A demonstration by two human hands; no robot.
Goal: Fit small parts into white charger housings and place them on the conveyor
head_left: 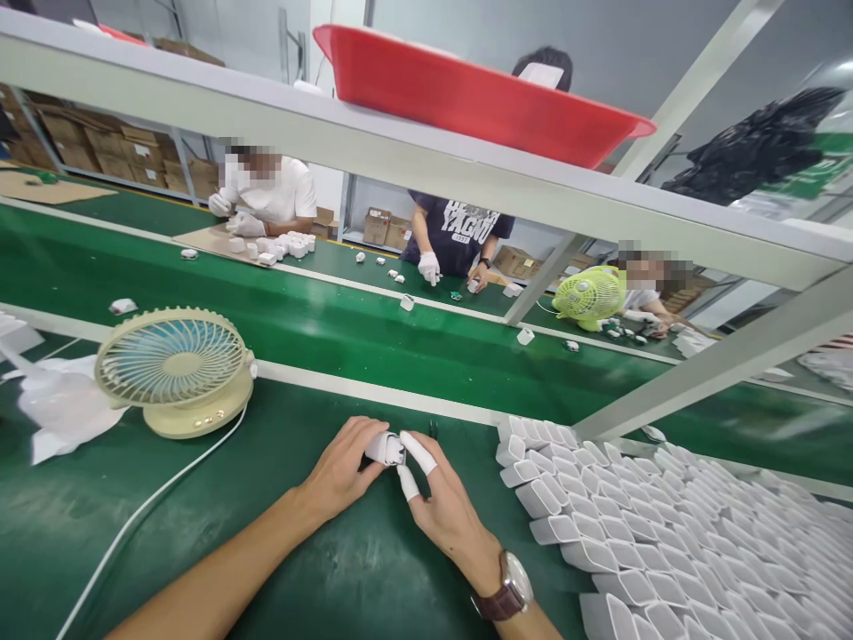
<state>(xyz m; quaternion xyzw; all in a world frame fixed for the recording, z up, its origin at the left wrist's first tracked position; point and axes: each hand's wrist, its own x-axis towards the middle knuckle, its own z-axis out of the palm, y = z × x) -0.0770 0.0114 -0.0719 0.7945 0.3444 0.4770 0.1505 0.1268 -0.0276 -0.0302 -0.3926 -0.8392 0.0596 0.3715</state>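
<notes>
Over the green bench top, my left hand is closed around a small white plastic housing and keeps it tilted with its open end to the right. At that end sits a white inner part with dark gaps, partly inside the housing. My right hand wears white finger covers on the thumb and index finger, and these two pinch the inner part from both sides. A watch is on my right wrist. Fine details of the inner part are too small to make out.
Rows of empty white housings stand on the right. A cream fan with a white cable is at the left. Beyond runs a green conveyor carrying scattered parts. Overhead, a shelf holds a red tray. Several co-workers sit opposite.
</notes>
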